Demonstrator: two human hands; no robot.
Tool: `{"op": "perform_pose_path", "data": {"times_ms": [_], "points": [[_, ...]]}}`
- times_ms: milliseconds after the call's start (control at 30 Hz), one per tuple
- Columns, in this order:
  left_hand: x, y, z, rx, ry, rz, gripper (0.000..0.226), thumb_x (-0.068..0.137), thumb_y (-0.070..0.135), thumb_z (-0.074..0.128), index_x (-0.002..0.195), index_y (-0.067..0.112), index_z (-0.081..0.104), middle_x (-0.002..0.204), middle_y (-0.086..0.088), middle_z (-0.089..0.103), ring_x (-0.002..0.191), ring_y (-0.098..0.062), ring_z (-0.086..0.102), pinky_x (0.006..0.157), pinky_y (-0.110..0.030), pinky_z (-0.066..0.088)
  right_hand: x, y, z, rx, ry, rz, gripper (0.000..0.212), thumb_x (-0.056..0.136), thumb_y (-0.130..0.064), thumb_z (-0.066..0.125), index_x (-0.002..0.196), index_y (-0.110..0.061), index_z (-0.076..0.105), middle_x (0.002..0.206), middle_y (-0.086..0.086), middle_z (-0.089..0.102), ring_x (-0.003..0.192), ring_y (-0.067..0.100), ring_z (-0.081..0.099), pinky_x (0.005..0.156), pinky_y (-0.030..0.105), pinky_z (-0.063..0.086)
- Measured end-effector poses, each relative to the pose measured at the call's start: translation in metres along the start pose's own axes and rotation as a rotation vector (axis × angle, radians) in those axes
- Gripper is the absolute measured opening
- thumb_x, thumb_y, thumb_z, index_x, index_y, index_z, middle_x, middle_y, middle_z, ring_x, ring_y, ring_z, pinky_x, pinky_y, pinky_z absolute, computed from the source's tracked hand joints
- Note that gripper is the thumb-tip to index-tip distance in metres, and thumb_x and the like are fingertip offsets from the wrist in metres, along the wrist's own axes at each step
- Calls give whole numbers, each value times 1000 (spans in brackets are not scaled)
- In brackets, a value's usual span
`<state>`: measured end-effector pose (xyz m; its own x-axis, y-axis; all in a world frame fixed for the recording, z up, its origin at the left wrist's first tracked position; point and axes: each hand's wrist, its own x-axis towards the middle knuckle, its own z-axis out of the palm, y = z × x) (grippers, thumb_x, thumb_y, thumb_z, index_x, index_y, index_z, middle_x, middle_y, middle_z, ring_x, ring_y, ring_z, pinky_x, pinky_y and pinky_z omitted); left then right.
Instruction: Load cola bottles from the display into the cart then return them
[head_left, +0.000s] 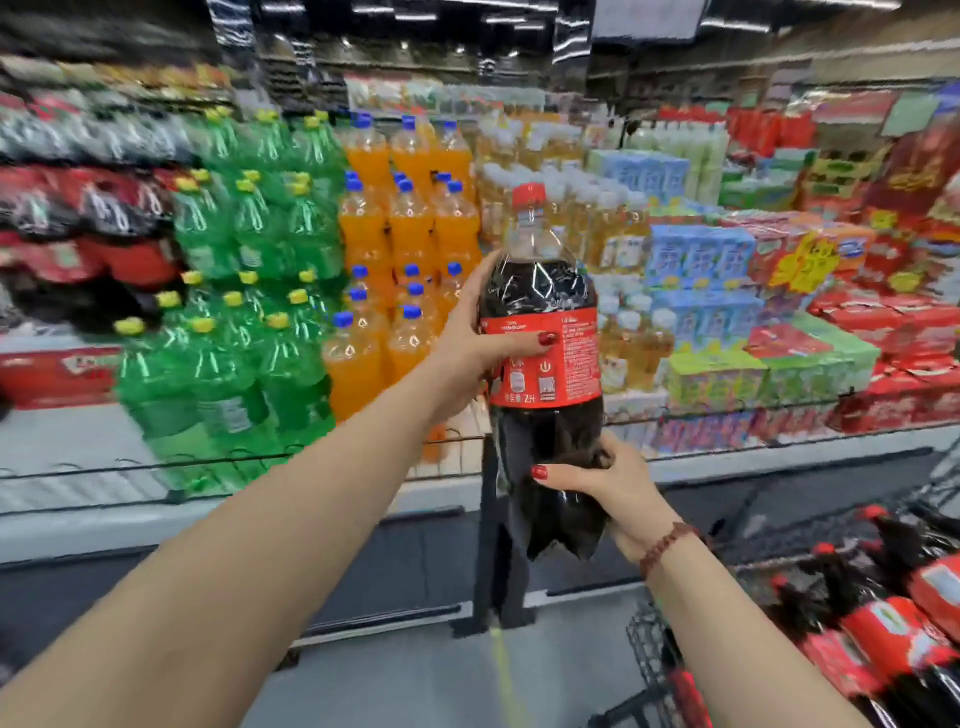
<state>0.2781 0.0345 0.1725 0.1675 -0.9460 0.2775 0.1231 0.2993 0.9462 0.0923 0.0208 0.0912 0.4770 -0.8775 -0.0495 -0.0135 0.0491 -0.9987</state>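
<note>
Cola bottle (540, 291) was found held in the air by both hands, near upright with the red cap uppermost, in front of the display shelf (104, 525) and to the left of the cart (649, 654). The left hand (467, 332) was clamped on the red label, with the thumb laid across the near face and the fingers curled round the far side. The right hand (618, 493) was clamped on the dark lower body above the base, thumb on the near face, the other fingers passed round behind and largely hidden. A beaded bracelet (667, 548) was noted on the right wrist. Further cola bottles (883, 623) were seen lying in the cart at near right. Green bottles (234, 338) and orange bottles (410, 228) were stacked on the display at far left, boxed goods (701, 260) at far right. Heavy blur was recorded at the left edge.
</note>
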Motion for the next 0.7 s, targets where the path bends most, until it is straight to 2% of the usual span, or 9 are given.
{"op": "perform_pose_path", "data": {"times_ms": [100,167,233,300,367,433,533,600,700], "points": [[-30,23,-83,9,120,50,103,49,6,84,134,44,39,126,7,61,117,-26,61,94,-47,53,16,-5,83,7,-118,-5,71,37,-12,94,101,-4,64,91,7,75,86,22,72,71,31,57],[-52,42,-139,40,166,70,104,48,8,85,136,41,38,128,5,60,118,-28,60,94,-48,53,21,-7,143,17,-195,-28,64,39,-14,89,98,-8,64,87,2,75,81,16,72,67,26,55],[-75,62,-193,71,217,89,104,47,12,85,136,40,38,133,0,58,117,-27,61,91,-45,54,27,-8,202,13,-272,-43,59,42,-15,87,97,-12,66,88,0,76,82,16,71,71,31,56],[-99,78,-244,97,278,102,106,47,13,85,138,38,37,135,-2,56,116,-26,61,91,-45,54,36,-5,257,-10,-332,-46,64,40,-12,92,99,-12,67,92,1,76,86,18,71,79,37,56],[-122,93,-289,117,335,120,106,48,11,85,140,36,37,135,-4,57,117,-29,60,93,-48,53,42,-2,309,-20,-382,-45,71,36,-17,95,101,-13,68,95,1,75,90,18,71,81,37,55],[-144,107,-330,126,389,138,107,49,9,85,141,35,38,136,-6,57,117,-31,61,93,-50,53,47,-1,357,-22,-434,-39,74,33,-23,92,101,-11,67,94,1,76,88,17,71,76,33,55],[-179,124,-381,152,474,160,104,50,9,85,140,36,40,134,-6,59,117,-32,61,91,-49,54,47,-3,420,-28,-550,-26,66,36,-17,89,98,-6,67,88,3,76,80,15,70,69,26,53],[-198,133,-412,166,524,174,101,52,7,85,140,35,42,132,-8,60,117,-33,61,88,-49,54,48,-5,457,-29,-615,-26,70,32,-18,89,96,-3,67,86,4,76,76,14,70,66,23,53],[-220,145,-454,177,619,189,93,51,2,84,128,42,50,121,-1,67,110,-28,65,81,-43,56,55,-5,507,-31,-691,-17,70,30,-17,88,95,-4,67,84,3,76,75,14,70,65,23,53]]}}
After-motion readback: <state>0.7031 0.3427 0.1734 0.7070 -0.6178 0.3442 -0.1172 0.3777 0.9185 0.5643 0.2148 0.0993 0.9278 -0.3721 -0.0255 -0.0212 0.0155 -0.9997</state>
